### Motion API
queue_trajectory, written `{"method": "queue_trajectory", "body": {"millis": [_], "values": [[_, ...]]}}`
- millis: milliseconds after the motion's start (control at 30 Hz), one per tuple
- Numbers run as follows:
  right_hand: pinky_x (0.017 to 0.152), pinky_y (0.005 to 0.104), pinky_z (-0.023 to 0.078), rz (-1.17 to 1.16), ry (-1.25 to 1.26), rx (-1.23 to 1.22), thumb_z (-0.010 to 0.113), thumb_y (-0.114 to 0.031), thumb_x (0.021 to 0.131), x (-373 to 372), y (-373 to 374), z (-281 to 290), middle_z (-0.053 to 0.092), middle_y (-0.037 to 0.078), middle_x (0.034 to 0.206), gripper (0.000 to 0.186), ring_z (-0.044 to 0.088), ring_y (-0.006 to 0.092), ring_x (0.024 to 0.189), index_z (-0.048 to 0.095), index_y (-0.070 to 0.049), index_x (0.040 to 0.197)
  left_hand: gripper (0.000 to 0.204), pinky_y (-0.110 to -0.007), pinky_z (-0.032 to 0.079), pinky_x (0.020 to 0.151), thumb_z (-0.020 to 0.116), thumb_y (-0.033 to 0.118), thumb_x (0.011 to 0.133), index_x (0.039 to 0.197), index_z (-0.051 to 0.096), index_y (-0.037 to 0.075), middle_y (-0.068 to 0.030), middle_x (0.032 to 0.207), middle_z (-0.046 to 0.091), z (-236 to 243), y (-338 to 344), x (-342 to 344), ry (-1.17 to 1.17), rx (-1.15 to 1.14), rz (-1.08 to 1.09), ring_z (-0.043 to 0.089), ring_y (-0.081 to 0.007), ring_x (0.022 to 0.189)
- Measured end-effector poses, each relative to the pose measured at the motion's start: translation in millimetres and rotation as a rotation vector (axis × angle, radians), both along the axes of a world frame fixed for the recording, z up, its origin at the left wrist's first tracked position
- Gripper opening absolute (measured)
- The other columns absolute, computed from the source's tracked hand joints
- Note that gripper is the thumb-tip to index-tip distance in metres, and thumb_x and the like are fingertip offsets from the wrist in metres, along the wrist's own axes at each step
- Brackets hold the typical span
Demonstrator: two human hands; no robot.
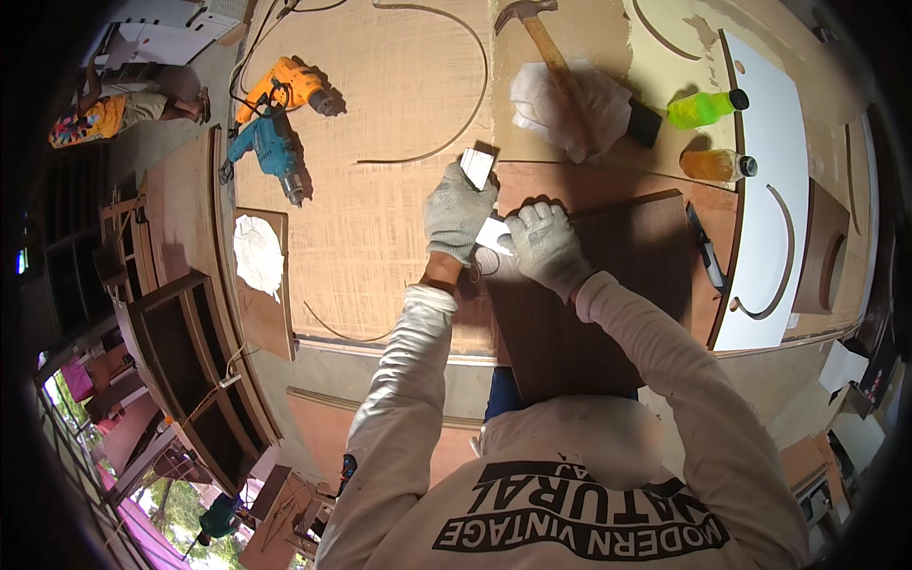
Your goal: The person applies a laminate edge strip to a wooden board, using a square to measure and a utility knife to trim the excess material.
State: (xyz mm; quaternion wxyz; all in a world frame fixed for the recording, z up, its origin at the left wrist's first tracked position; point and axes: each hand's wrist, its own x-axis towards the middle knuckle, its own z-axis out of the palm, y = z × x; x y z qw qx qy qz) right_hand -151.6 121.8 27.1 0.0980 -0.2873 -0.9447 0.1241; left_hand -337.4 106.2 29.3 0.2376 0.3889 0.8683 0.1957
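Both my hands wear grey work gloves. In my left hand [460, 211], closed, is a small white block with thin lines on it [477, 168], its far end sticking out past the fingers. My right hand [548, 244] is curled just to the right, its thumb side pressed on a white flat piece [492, 235] between the two hands. Whether both white parts belong to one thing is hidden by the left glove. Beneath the right hand lies a dark brown wooden board [608, 313], reaching over the table's near edge toward my body. A thin curled strip [487, 263] hangs beside its left edge.
On the worktable [380, 228] lie an orange drill [290, 85], a teal drill [271, 150] and a hammer [551, 52] over a white bag [560, 109]. Right stand a green bottle [701, 109], an amber bottle [712, 165], a cutter knife [706, 249] and a white panel [760, 218].
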Motion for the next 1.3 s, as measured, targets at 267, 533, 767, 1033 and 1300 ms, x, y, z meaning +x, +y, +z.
{"method": "queue_trajectory", "body": {"millis": [267,533,767,1033,1300], "values": [[0.088,0.0431,0.047,0.027,0.016,0.018,0.071,-0.04,0.094,2,0,0,0.065,0.007,0.095,0.03,0.061,0.0261,0.097,0.071,-0.011,0.101,0.047,-0.051,0.06,0.076,0.078,0.042,0.086,0.105,0.064,0.001,-0.0215,0.083,0.076,4,0,6,0.013,0.0,0.052,0.076,-0.0428,0.082],[0.088,0.0427,0.045,0.091,-0.011,0.021,0.069,-0.044,0.095,7,6,1,0.065,0.006,0.095,0.032,0.061,0.0252,0.096,0.073,-0.012,0.099,0.044,-0.052,0.059,0.079,0.077,0.038,0.087,0.106,0.065,0.001,-0.022,0.086,0.076,5,-7,7,-0.035,-0.026,0.087,0.076,-0.0438,0.085],[0.086,0.0428,0.045,0.108,0.0,0.029,0.069,-0.043,0.095,8,7,-1,0.065,0.007,0.095,0.032,0.06,0.0264,0.095,0.073,-0.012,0.099,0.044,-0.052,0.059,0.081,0.077,0.038,0.087,0.108,0.066,0.001,-0.0236,0.091,0.077,8,-11,13,0.0,-0.022,0.117,0.076,-0.0437,0.087],[0.09,0.0431,0.045,0.032,-0.041,-0.014,0.068,-0.039,0.095,5,3,-3,0.066,0.008,0.1,0.027,0.06,0.027,0.101,0.073,-0.013,0.099,0.056,-0.043,0.062,0.082,0.08,0.037,0.088,0.126,0.066,-0.002,-0.023,0.095,0.079,10,-4,-13,-0.378,-0.028,-0.028,0.079,-0.0369,0.09],[0.091,0.0455,0.044,-0.061,-0.003,-0.01,0.069,-0.037,0.094,-10,-11,-4,0.065,0.007,0.101,0.027,0.06,0.0263,0.102,0.071,-0.011,0.101,0.052,-0.046,0.062,0.081,0.081,0.034,0.084,0.12,0.067,-0.002,-0.0234,0.094,0.079,-6,-5,-21,-0.281,0.002,-0.041,0.078,-0.0395,0.091]]}}
